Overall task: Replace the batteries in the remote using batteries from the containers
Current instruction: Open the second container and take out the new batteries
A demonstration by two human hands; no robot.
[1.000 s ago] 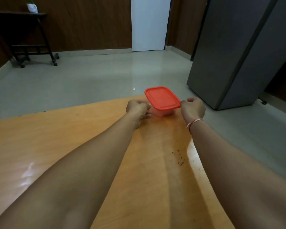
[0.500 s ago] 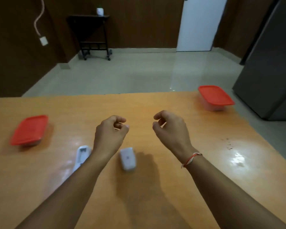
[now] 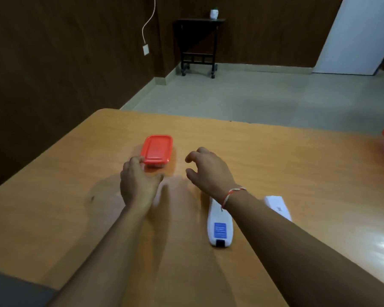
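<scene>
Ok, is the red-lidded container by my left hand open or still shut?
Shut. The red lid lies flat and square on the clear container; the left hand only touches its near corner.

A clear rectangular plastic container with a red lid (image 3: 157, 150) sits closed. A white remote (image 3: 219, 227) lies back-up, blue-labelled. Its white cover (image 3: 277, 206) lies apart.

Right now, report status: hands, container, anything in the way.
Left hand at the red-lidded container, fingers touching its near corner, lid on. Right hand open, empty, just right of it. Remote under right forearm. Nothing between.
</scene>
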